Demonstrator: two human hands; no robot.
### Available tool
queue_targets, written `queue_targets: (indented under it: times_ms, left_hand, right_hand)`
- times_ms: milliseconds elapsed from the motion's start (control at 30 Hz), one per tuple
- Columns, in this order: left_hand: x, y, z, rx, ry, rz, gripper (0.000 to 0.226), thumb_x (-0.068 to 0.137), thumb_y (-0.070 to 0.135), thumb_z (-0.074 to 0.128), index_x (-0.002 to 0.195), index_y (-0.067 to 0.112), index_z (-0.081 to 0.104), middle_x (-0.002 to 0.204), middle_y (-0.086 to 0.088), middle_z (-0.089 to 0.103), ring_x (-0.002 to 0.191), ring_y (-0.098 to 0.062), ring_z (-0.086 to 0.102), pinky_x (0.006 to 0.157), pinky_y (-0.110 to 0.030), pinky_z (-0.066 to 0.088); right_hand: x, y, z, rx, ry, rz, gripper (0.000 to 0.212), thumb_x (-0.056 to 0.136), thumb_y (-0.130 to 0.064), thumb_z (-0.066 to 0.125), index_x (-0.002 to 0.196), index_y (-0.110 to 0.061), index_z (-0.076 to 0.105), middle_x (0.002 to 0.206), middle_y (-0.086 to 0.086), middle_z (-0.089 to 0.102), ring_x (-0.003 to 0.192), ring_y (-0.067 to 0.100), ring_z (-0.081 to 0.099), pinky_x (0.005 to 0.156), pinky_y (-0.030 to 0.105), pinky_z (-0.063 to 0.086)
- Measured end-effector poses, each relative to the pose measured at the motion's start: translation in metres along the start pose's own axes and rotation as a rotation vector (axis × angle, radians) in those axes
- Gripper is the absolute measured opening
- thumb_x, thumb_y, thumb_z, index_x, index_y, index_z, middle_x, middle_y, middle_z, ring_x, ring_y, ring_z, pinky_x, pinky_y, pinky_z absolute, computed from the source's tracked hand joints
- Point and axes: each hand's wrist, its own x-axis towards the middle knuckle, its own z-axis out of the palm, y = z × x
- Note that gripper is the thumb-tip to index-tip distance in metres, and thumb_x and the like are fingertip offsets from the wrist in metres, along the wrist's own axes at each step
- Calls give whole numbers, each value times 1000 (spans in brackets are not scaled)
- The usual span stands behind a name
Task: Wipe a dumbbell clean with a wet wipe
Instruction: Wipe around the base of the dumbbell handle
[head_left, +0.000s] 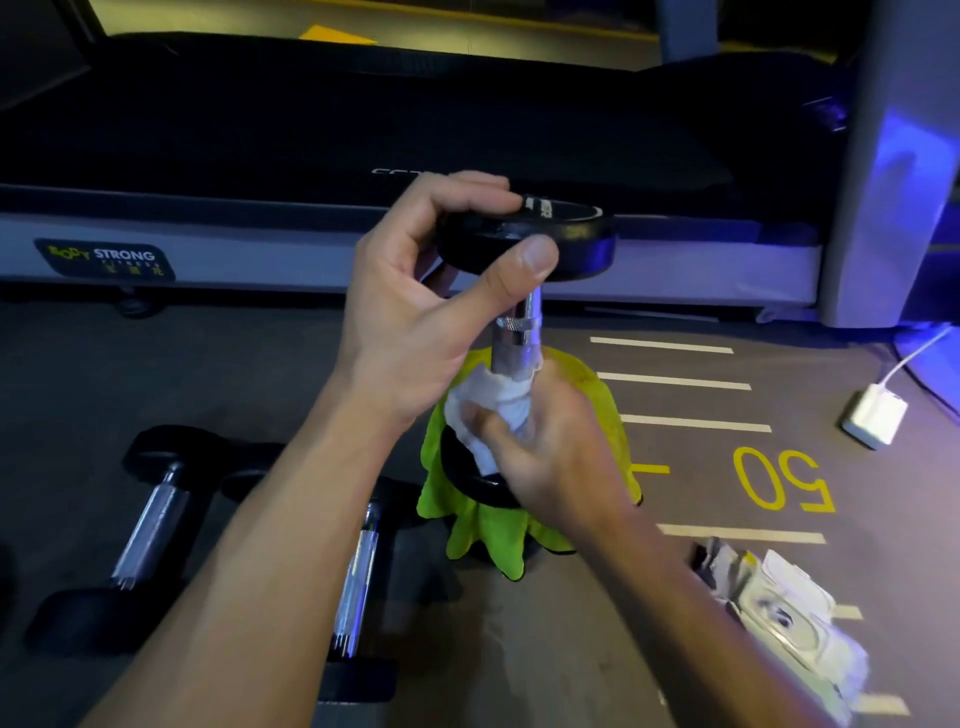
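Observation:
A dumbbell (519, 332) with black round heads and a chrome handle stands upright on a bright green cloth (483, 535). My left hand (415, 306) grips its top head from the left, thumb on the rim. My right hand (550, 452) is wrapped around the lower part of the handle with a white wet wipe (488, 405) pressed between my fingers and the chrome. The lower head shows only in part below the wipe.
Two more dumbbells (150, 525) (358, 587) lie on the grey floor at the left. A wet wipe pack (789, 618) lies at the lower right, a white charger (872, 415) at the right. A treadmill (363, 156) stretches across the back.

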Motion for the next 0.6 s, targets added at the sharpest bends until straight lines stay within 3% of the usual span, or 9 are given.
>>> queue_targets:
  times_ms: [67,133,267,300,367,433,533,600]
  left_hand:
    - [-3,1,-5,-18,-9,4,26,86,25,78,108,20,64,129,-8,62,120,-5,64,99,-24,50]
    - [-6,2,-8,-30,-23,-7,26,85,24,77,108,19,64,130,-9,61,119,-4,64,97,-22,51]
    - [-8,4,-11,-80,-3,-15,27,84,22,77,108,18,64,133,-9,60,117,-4,65,92,-20,52]
    - [-8,5,-9,-71,-11,-17,27,85,21,77,108,18,64,135,-10,60,117,-4,65,93,-20,52]
    - [-8,6,-6,-50,-33,-16,27,87,20,77,110,19,63,141,-11,57,121,-4,63,95,-20,50]
    - [-10,0,-2,-41,-7,-29,32,91,22,79,117,21,60,149,-12,52,130,-10,60,99,-20,50]
    - [-25,-20,6,-96,123,-218,78,81,46,87,145,28,45,153,-9,49,134,-34,60,107,-40,55]
    - [-42,-30,10,-125,110,-403,90,77,39,92,150,23,43,142,-8,62,117,-23,71,94,-36,61]
  right_hand:
    - [-10,-4,12,-94,92,-17,33,91,-45,60,113,-20,53,91,-5,71,84,19,69,73,46,55]
    - [-15,-4,8,-66,55,-26,26,95,-39,63,113,-23,54,90,-6,71,83,14,67,72,37,53]
    - [-7,3,-31,9,-276,-64,26,96,-23,69,121,-28,64,108,-16,72,95,-3,64,81,15,46]
    - [-4,6,-37,36,-324,-88,24,96,-20,71,118,-27,65,104,-20,71,93,-5,63,81,15,46]
    - [0,11,-41,142,-356,-87,16,95,-12,71,110,-17,69,94,-10,70,87,0,61,78,20,47]
    - [-3,13,-38,230,-307,-71,7,95,-17,69,102,-14,71,88,-6,69,82,3,59,74,22,48]
    - [-12,12,-25,249,-164,0,10,94,-32,65,94,-26,73,84,-11,70,78,1,58,72,22,52]
    - [-14,14,-17,143,-60,0,19,98,-31,65,87,-16,71,76,-9,64,72,3,51,67,30,47]
